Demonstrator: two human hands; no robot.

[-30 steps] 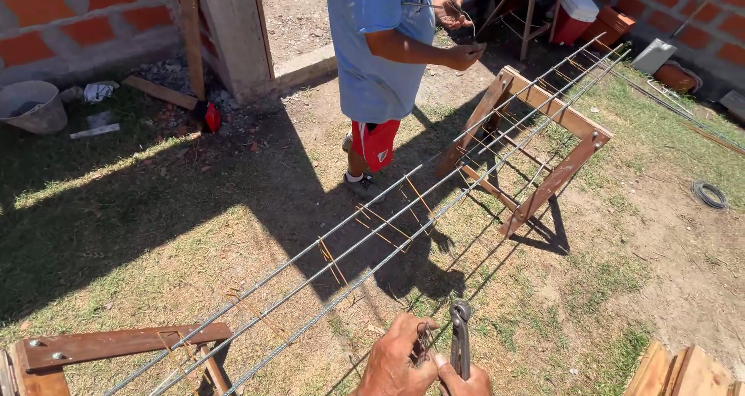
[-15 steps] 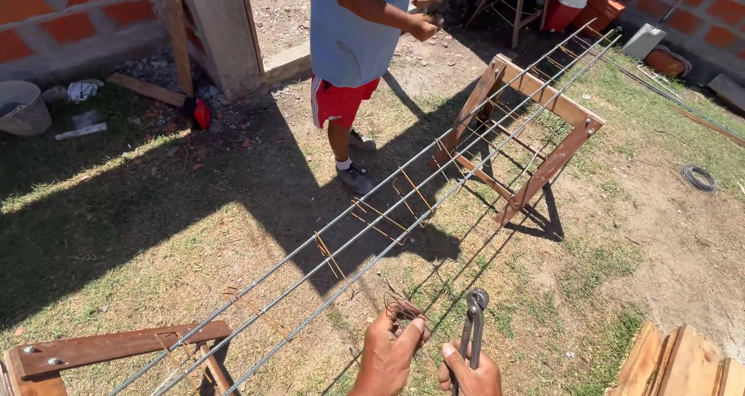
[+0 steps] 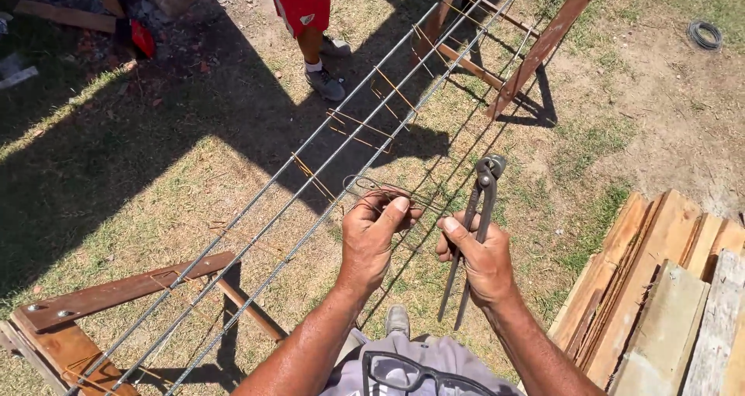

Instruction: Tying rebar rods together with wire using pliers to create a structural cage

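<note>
Head view: L hand (image 3: 371, 237) pinches tie wire (image 3: 378, 186), R hand (image 3: 479, 255) w/ pincers (image 3: 475, 217).

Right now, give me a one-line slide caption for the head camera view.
Left hand pinches thin tie wire beside long steel bars on wooden trestles; right hand holds pincers.

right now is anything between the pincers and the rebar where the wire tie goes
Nothing visible blocks it. The right hand holds the pincers upright beside the long rebars, with only open air between. The left hand pinches the thin tie wire at the bars, just left of the pincer head.
</note>
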